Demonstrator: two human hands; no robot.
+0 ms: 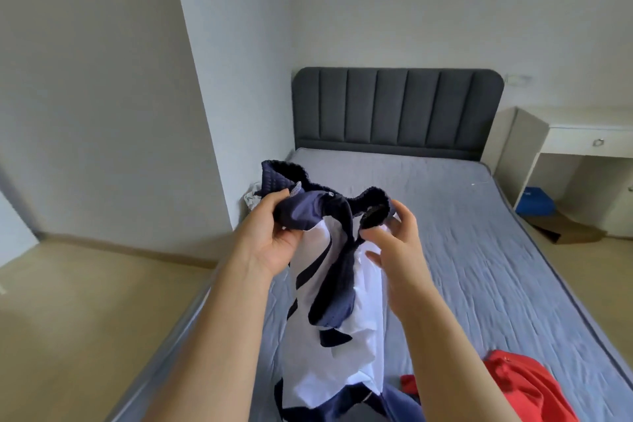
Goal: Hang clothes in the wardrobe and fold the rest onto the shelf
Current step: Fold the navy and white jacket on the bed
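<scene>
Navy-and-white fabric jacket (pixel 342 284) got held up over the grey-sheeted bed (pixel 479 250)
Left grip (pixel 274 240) and right grip (pixel 397 243) both clamped its collar; crumpled red garment (pixel 527 387) lay on the sheet, white counter (pixel 582 127) beside the dark padded headboard (pixel 397 106).

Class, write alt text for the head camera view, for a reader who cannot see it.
A left hand and right hand hold a navy and white jacket up by its ribbed collar above a grey-sheeted bed. A red garment lies on the bed at lower right; a dark padded headboard and a white desk stand beyond.
</scene>
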